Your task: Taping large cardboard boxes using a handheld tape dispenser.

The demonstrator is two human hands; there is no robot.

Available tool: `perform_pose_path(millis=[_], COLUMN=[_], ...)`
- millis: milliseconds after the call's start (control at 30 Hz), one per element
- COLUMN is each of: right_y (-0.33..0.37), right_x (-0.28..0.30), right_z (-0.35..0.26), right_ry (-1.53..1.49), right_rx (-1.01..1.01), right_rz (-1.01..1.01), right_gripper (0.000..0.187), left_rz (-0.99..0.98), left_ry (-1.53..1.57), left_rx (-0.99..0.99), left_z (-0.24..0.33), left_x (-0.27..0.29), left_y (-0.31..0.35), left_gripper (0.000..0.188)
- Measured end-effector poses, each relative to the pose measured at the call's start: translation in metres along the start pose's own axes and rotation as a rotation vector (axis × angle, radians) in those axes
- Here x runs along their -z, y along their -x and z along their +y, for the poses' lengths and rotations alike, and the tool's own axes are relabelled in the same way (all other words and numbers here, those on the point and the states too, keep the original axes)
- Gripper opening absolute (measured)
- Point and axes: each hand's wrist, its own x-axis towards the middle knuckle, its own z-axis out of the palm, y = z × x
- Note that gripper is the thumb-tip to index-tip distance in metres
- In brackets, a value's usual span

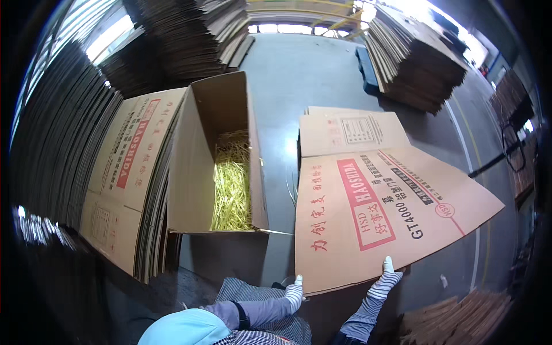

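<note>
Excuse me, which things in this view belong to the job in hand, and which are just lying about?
In hand:
printed cardboard sheet, near edge held by left hand and right hand

Apparently just lying about:
open box with yellow-green strips
upright cardboard sheets at left
cardboard stack at far right
blue pallet beside that stack

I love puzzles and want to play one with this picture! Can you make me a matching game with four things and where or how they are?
Things:
1. Yellow strands
2. Large printed cardboard
3. Left hand
4. Right hand

Places and states:
A. At the cardboard's near edge, farther right
B. Inside the open box
C. At the cardboard's near left corner
D. Held with both hands

Pairs: 1-B, 2-D, 3-C, 4-A
</note>
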Motion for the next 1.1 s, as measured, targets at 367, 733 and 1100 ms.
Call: perform_pose_path(millis=[367, 733, 1100], right_y=[0.159, 0.303, 0.317], right_x=[-0.183, -0.248, -0.203], right_z=[-0.189, -0.146, 0.011], right_ry=[0.274, 0.574, 1.161], right_rx=[0.818, 1.57, 1.006], right_rz=[-0.483, -0.661, -1.427], right_gripper=[0.088, 0.069, 0.079], left_rz=[-0.286, -0.328, -0.013], left_ry=[0.689, 0.898, 1.075], left_rx=[0.021, -1.372, -0.542], left_z=[0.047, 0.221, 0.078], left_x=[-0.013, 0.316, 0.336], left_y=[0.029, 0.171, -0.041], left_gripper=[0.075, 0.08, 0.047])
